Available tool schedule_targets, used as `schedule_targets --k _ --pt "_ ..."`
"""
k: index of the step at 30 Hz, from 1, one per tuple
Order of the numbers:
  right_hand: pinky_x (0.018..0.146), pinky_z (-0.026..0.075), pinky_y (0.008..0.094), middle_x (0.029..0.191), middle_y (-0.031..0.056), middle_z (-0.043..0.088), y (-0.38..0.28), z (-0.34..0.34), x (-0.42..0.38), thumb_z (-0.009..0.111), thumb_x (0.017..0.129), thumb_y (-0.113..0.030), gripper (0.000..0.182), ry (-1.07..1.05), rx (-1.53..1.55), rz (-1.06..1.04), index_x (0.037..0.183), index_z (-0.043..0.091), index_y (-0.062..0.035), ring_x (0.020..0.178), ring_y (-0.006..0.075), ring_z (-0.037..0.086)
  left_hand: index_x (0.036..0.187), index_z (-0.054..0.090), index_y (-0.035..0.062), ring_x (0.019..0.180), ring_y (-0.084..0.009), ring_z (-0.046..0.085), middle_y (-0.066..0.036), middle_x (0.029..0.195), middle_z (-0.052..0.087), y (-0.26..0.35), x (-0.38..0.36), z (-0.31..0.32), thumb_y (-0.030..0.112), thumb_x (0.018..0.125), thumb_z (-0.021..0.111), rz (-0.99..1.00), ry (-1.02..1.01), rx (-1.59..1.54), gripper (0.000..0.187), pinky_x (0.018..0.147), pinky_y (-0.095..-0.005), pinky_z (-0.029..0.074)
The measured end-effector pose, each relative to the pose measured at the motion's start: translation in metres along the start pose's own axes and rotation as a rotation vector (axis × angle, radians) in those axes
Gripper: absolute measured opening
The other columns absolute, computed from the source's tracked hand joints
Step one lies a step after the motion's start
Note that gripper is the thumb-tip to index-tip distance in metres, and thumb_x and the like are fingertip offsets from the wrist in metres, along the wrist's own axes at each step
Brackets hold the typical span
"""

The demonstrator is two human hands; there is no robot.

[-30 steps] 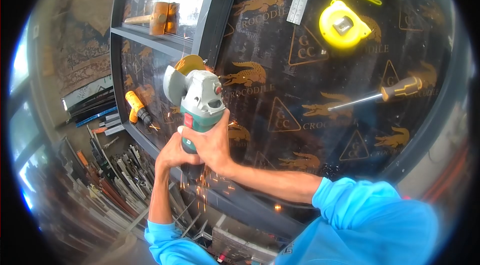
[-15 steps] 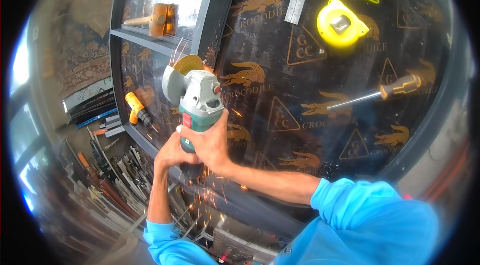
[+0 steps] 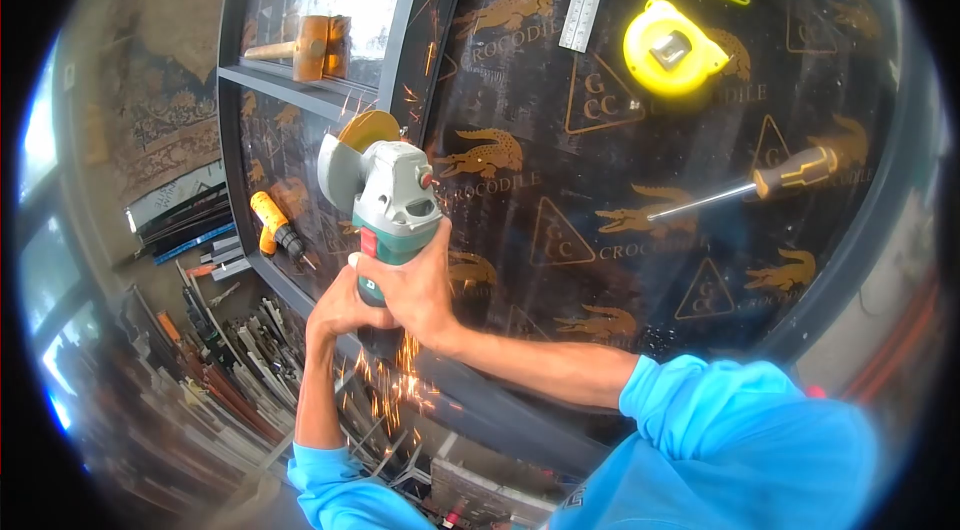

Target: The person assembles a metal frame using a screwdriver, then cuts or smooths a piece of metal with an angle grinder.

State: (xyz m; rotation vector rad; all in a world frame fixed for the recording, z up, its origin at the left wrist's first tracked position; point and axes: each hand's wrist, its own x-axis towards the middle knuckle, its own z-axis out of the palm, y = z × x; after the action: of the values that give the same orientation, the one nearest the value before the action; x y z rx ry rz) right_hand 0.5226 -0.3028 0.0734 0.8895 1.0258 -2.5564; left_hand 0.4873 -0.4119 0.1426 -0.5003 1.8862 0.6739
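An angle grinder (image 3: 395, 190) with a grey-white head, green body and gold disc is held in both hands over a dark metal frame (image 3: 405, 55). My left hand (image 3: 345, 305) is wrapped round the lower body of the grinder. My right hand (image 3: 422, 285) grips it from the right, just below the head. The disc meets the frame bar, and orange sparks (image 3: 395, 380) fly below my hands and near the disc. The guard stands on the left side of the disc.
A wooden mallet (image 3: 308, 48) and a yellow drill (image 3: 275, 222) lie left. On the printed board (image 3: 560, 280) are a yellow tape measure (image 3: 672, 50), a screwdriver (image 3: 765, 180) and a steel ruler (image 3: 587, 0). Metal bars (image 3: 180, 370) are stacked at lower left.
The grinder and both hands have shifted slightly left in view. The spark stream below my hands is denser, and more sparks show along the frame above the disc.
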Motion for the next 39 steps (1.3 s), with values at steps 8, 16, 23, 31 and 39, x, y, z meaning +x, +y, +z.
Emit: schedule_targets --k 8,16,23,31,39 --pt "0.090 0.045 0.0343 0.111 0.0152 0.051 0.007 -0.002 -0.003 0.081 0.070 -0.016 0.071 0.001 -0.019 -0.001 0.118 0.032 0.0018 0.103 0.0200 0.053 0.114 0.058 -0.0026 0.089 -0.0131 0.059 -0.007 0.099 0.066 -0.003 -0.002 0.005 0.015 0.052 0.077 0.147 0.038 -0.055 0.067 0.084 -0.0300 0.048" --pt "0.089 0.045 0.0339 0.110 0.0145 0.051 -0.001 -0.001 0.001 0.081 0.071 -0.015 0.070 -0.006 -0.015 0.000 0.118 0.032 0.0016 0.102 0.0198 0.053 0.114 0.057 -0.0027 0.090 -0.0134 0.060 -0.008 0.100 0.065 0.002 -0.002 0.001 0.017 0.053 0.078 0.100 0.020 -0.003 0.067 0.083 -0.0303 0.049" --pt "0.089 0.045 0.0339 0.111 0.0149 0.051 0.005 -0.002 0.000 0.080 0.071 -0.015 0.070 -0.015 0.001 0.017 0.119 0.031 0.0018 0.103 0.0198 0.053 0.131 0.047 -0.0018 0.116 -0.0211 0.050 -0.010 0.124 0.056 0.000 0.001 0.001 0.017 0.043 0.077 0.006 -0.029 -0.040 0.095 0.107 -0.0339 0.032" --pt "0.089 0.045 0.0335 0.111 0.0156 0.051 0.005 -0.004 -0.003 0.081 0.071 -0.016 0.072 0.001 -0.033 0.028 0.120 0.031 0.0022 0.103 0.0205 0.053 0.114 0.059 -0.0022 0.089 -0.0131 0.060 -0.008 0.099 0.066 -0.005 -0.002 0.003 0.018 0.053 0.077 0.125 0.022 -0.003 0.066 0.083 -0.0306 0.049" --pt "0.091 0.044 0.0364 0.115 0.0174 0.048 -0.006 -0.014 -0.009 0.081 0.070 -0.015 0.077 0.028 0.058 0.067 0.123 0.028 0.0021 0.107 0.0232 0.052 0.121 0.054 -0.0016 0.103 -0.0175 0.056 -0.009 0.111 0.062 -0.008 0.003 0.010 0.018 0.049 0.078 0.079 -0.055 -0.044 0.078 0.094 -0.0329 0.043"
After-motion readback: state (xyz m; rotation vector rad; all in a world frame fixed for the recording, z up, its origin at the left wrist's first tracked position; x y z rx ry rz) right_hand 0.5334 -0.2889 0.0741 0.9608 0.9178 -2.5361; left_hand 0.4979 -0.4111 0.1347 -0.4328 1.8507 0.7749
